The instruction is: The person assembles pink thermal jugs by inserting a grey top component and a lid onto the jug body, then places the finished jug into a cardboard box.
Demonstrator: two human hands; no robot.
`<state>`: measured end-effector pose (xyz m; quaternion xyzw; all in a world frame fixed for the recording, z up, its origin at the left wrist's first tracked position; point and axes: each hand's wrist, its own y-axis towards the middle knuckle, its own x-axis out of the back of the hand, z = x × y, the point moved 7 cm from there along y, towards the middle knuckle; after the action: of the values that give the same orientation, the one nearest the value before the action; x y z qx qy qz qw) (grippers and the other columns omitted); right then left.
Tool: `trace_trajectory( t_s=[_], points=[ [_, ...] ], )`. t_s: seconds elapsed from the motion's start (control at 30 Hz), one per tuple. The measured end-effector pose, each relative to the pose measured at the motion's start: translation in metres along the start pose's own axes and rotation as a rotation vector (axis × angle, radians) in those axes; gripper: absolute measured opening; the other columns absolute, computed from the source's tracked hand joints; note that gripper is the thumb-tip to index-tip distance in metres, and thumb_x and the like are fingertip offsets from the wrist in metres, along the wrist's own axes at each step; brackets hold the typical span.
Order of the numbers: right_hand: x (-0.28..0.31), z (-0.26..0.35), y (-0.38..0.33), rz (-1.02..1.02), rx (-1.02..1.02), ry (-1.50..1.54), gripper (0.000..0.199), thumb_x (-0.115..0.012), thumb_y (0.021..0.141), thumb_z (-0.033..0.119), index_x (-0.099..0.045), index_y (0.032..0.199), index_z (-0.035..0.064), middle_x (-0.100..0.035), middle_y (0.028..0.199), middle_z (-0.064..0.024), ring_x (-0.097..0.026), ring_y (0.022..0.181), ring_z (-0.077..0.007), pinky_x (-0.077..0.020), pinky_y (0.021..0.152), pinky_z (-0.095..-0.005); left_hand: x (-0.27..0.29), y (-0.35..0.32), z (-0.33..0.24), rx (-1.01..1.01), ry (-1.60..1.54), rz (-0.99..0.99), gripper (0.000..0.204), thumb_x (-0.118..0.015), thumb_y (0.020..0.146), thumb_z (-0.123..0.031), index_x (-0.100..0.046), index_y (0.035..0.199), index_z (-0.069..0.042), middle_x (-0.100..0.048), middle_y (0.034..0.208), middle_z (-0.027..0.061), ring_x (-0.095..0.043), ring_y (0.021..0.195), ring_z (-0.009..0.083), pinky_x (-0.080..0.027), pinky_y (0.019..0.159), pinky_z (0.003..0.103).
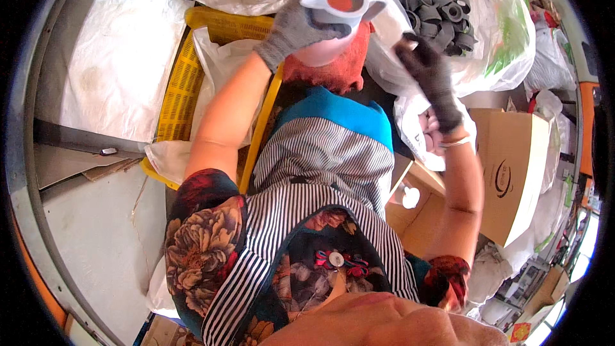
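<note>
The yellow perforated plastic crate (174, 99) is set left of the clear plastic bag (503, 57). Over the red cloth (343, 74) between them, the pink, grey-topped jug (328, 14) is gripped by the grey-gloved left hand (291, 33). The dark-gloved right hand (428, 70) is blurred near the bag; its finger state cannot be told. Grey looped parts (439, 9) are heaped in the bag.

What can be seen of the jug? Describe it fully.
The jug looks plastic: grey top, round opening, spout at left, handle at right, pinkish body below. An orange-red patch shows inside; its nature is unclear. The gloved left hand grips its side, mouth toward the camera, above a red cloth; whether they touch, I cannot tell.
</note>
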<state>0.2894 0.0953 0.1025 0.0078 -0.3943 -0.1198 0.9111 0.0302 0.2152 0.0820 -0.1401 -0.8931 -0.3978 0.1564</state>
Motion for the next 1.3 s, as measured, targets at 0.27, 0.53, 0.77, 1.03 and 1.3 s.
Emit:
trace_trajectory(
  t_s=[0.27,0.53,0.77,1.03,1.3],
  points=[
    [-0.001,0.219,-0.008,-0.373,1.045,-0.506,0.029,-0.068,0.094,0.017,-0.068,0.119,0.0023,-0.071,0.097,-0.0121,-0.07,0.085,-0.0227,-0.0541,0.071,-0.0337,-0.009,-0.011,0.027,0.035,-0.029,0.006,0.105,-0.091,0.063,-0.059,-0.049,0.143,-0.005,-0.058,0.139,0.0189,-0.056,0.128,0.0364,-0.045,0.11,0.045],
    [0.01,0.139,0.026,-0.399,0.688,-0.151,0.031,-0.064,0.098,0.022,-0.068,0.122,0.0028,-0.072,0.107,-0.0154,-0.07,0.097,-0.0312,-0.0541,0.087,-0.039,0.035,0.021,0.001,-0.073,0.179,0.345,0.074,-0.079,0.082,-0.044,-0.053,0.14,-0.006,-0.057,0.134,0.0169,-0.06,0.122,0.0342,-0.05,0.101,0.045],
    [-0.048,-0.041,-0.015,-0.15,0.028,-0.116,0.042,-0.077,0.087,0.037,-0.07,0.12,0.0117,-0.072,0.1,-0.0125,-0.069,0.098,-0.0345,-0.0529,0.086,-0.0432,-0.039,0.09,-0.059,-0.01,0.703,0.298,0.061,-0.062,0.092,-0.058,-0.064,0.133,-0.012,-0.065,0.129,0.0206,-0.06,0.123,0.0396,-0.05,0.101,0.048],
    [-0.158,-0.011,-0.03,0.006,0.634,-0.449,0.068,-0.076,0.083,0.031,-0.054,0.146,0.0195,-0.056,0.142,-0.0124,-0.05,0.133,-0.0337,-0.0385,0.111,-0.0519,0.109,-0.022,-0.105,-0.399,0.662,0.035,0.025,-0.07,0.086,-0.024,-0.063,0.109,-0.017,-0.066,0.119,0.0033,-0.059,0.122,0.0307,-0.036,0.115,0.059],
    [-0.114,-0.073,-0.074,-0.176,0.366,-0.265,0.05,-0.068,0.092,0.028,-0.06,0.139,0.0131,-0.06,0.139,-0.0154,-0.057,0.124,-0.0371,-0.0449,0.104,-0.0495,0.065,-0.108,-0.122,-0.706,0.663,0.09,0.032,-0.071,0.083,-0.024,-0.067,0.114,-0.027,-0.066,0.117,-0.0032,-0.061,0.116,0.0216,-0.041,0.111,0.055]
  ],
)
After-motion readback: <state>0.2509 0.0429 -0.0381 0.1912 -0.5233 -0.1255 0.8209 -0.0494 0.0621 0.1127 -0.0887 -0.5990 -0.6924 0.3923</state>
